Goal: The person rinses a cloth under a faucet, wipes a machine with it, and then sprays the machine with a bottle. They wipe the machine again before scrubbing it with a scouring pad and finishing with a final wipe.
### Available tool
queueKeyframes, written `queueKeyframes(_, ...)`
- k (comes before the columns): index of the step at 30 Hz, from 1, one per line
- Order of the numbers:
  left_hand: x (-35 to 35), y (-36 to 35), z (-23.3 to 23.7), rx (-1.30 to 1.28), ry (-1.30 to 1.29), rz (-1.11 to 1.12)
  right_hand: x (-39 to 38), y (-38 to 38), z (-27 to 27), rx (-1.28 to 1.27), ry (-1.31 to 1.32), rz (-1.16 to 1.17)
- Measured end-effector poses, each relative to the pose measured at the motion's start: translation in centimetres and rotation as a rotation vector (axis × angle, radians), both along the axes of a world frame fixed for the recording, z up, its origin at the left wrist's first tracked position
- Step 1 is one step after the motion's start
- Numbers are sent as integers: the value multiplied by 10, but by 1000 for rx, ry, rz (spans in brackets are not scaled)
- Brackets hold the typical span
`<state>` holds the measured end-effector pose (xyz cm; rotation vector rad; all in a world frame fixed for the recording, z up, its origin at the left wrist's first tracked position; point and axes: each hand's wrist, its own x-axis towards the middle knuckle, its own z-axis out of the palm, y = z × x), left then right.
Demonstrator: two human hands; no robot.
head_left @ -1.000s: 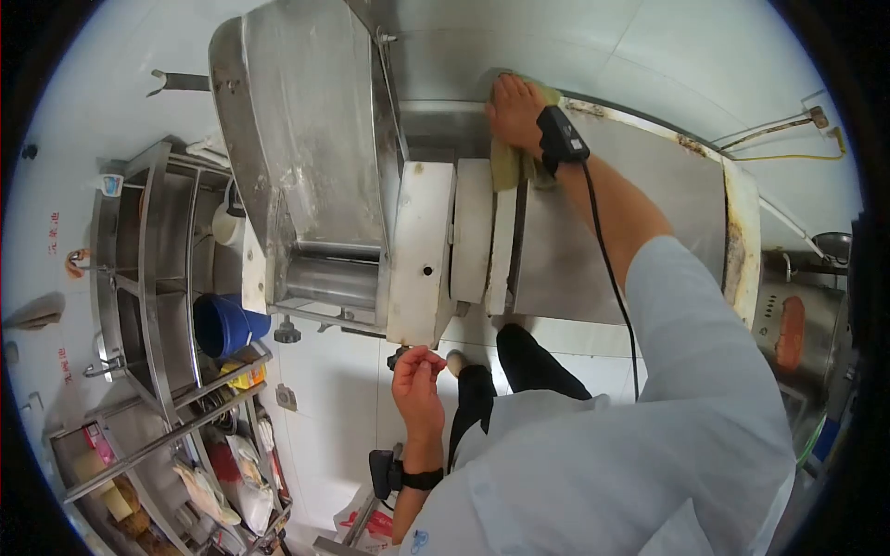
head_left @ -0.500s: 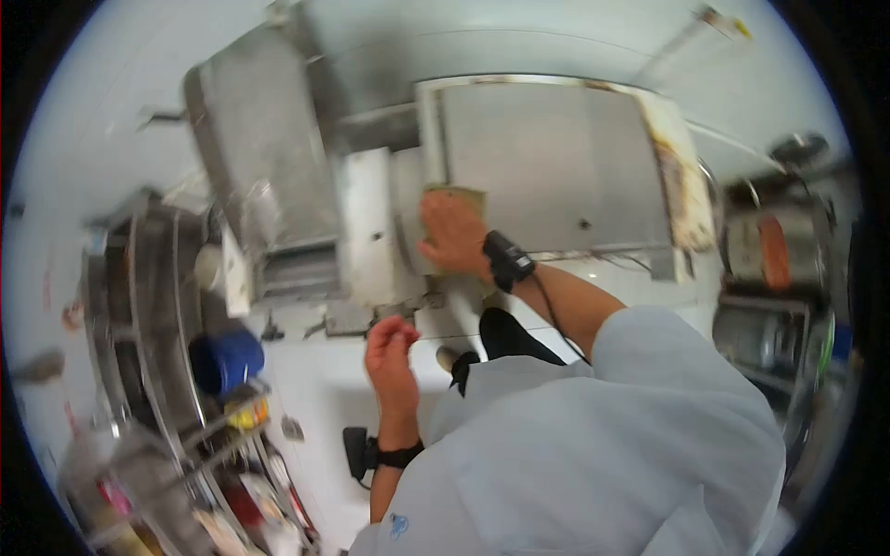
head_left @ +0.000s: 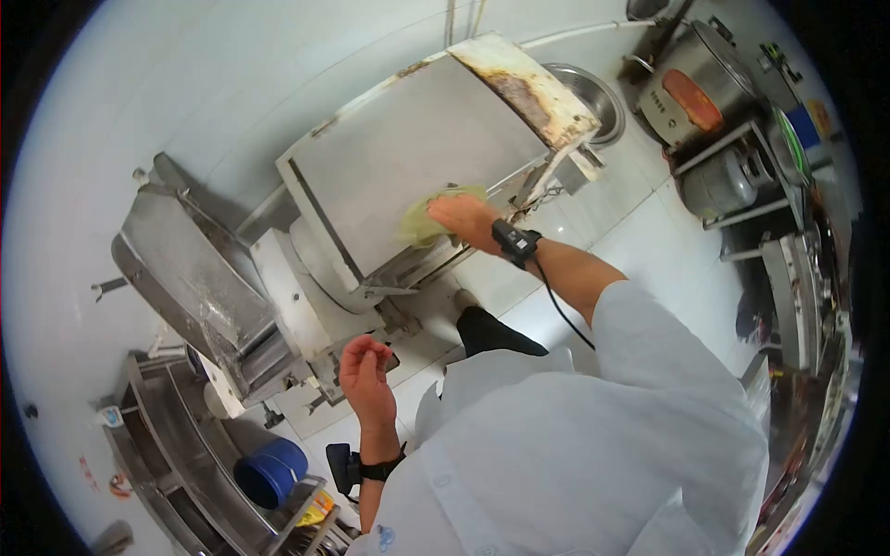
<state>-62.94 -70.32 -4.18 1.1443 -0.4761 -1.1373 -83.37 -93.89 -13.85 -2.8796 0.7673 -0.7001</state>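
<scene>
My right hand (head_left: 461, 215) presses a yellow-green cloth (head_left: 419, 222) onto the flat metal top (head_left: 389, 139) of a white machine with rusty patches. The cloth lies near that top's front edge, bunched beneath my fingers and palm. My left hand (head_left: 367, 367) hangs in the air in front of the machine, its fingers curled in and nothing visible in them. Just beyond it are the white housing (head_left: 295, 296) and a grey metal chute (head_left: 190, 264), both part of the machine's left side.
A metal sink (head_left: 176, 435) fills the lower left, with a blue bucket (head_left: 271, 473) beside it. At upper right stand a large steel pot (head_left: 700, 79) and a gas cylinder (head_left: 718, 185) on a rack. White floor tiles (head_left: 603, 236) lie between the machine and the rack.
My view has turned and shifted, so the machine now appears tilted. The right hand with the cloth has moved from the left edge of the metal top to its front part. My left hand stays curled.
</scene>
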Motion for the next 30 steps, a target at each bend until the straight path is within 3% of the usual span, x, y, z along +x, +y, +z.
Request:
queueKeyframes(4,0,-1,-3,24,-6,-32,-55,-27,-7,61,-13,8)
queueKeyframes(6,-2,-1,-3,30,-14,-11,-84,-43,-3,37,0,-101)
queueKeyframes(8,-5,-2,0,-12,-39,16,-114,-75,5,452,-32,-244)
queueKeyframes(12,-10,-16,-8,37,1,62,-155,-96,-7,-85,108,-196)
queueKeyframes(13,-13,-23,-6,48,-6,62,-157,-96,-6,214,-22,-238)
queueKeyframes(14,-16,-33,-6,28,-22,47,-157,-94,-7,224,-26,-236)
queueKeyframes(16,-22,-50,-6,18,-38,32,-156,-83,-10,-98,111,-293)
queueKeyframes(20,-39,-81,-21,-2,-45,-58,-107,-51,-47,-58,-490,-258)
queueKeyframes(22,-49,-93,-26,5,-42,-131,-73,-26,-23,154,-556,-161)
queueKeyframes(24,-60,-104,-26,51,-49,-191,-37,-13,-43,-28,-584,-218)
queueKeyframes(26,-62,-116,-29,43,-23,-226,-8,12,-22,249,-625,-176)
queueKeyframes(30,-66,-131,-18,107,74,-289,31,45,28,1599,-1091,-6)
